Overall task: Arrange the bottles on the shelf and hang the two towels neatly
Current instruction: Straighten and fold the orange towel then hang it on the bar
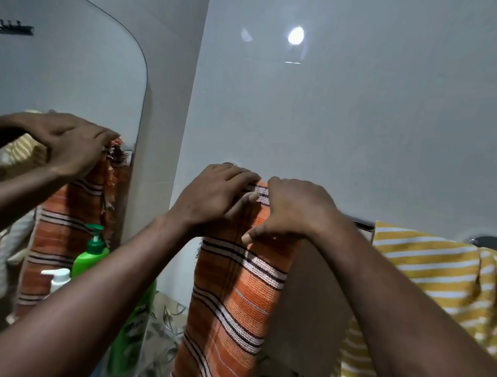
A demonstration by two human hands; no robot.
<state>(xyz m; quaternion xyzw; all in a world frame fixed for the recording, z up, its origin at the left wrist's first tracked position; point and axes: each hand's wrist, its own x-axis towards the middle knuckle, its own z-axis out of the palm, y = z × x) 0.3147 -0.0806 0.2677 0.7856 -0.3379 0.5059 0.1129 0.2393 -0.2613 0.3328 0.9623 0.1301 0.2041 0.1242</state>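
Observation:
An orange towel [232,300] with white and dark stripes hangs folded over a metal towel bar [360,222] on the white wall. My left hand [214,194] lies on its top fold at the left, fingers curled over the bar. My right hand [293,212] pinches the same fold just to the right, thumb in front of the cloth. A yellow and white striped towel [430,277] is draped over the bar further right. A green pump bottle [128,336] stands low at the left, partly behind my left forearm.
A rounded mirror [65,84] on the left wall reflects my hands, both towels, the green bottle and a white pump bottle. A patterned surface [164,336] lies below the towels. The white wall [336,121] above the bar is bare and glossy.

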